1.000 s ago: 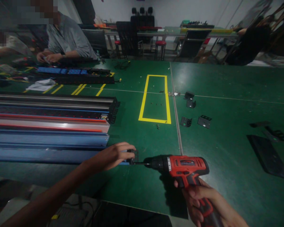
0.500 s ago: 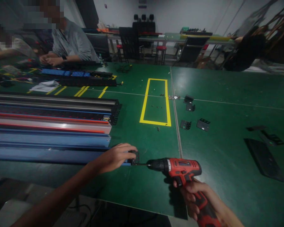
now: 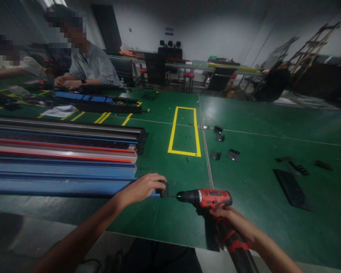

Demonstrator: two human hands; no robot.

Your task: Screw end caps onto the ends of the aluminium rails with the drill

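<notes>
Head view: you had a big green table in front of you.
Long bars: they lay side by side on your left, and the blue bar was closest to you.
Person: someone in a gray shirt was across the table, far to the left.
Yellow box: the yellow tape made a tall box past your hands.
Drill: the red and black drill pointed left, toward the end of the blue bar.
Right hand: your right hand had its fingers wrapped around the drill's handle.
Left hand: your left hand had its fingers bent over the black end piece, holding it at the bar's end.
Black brackets: some small black brackets lay right of the yellow box.
Drill bit: the thin bit reached the black end piece; you couldn't tell if they touched.
</notes>
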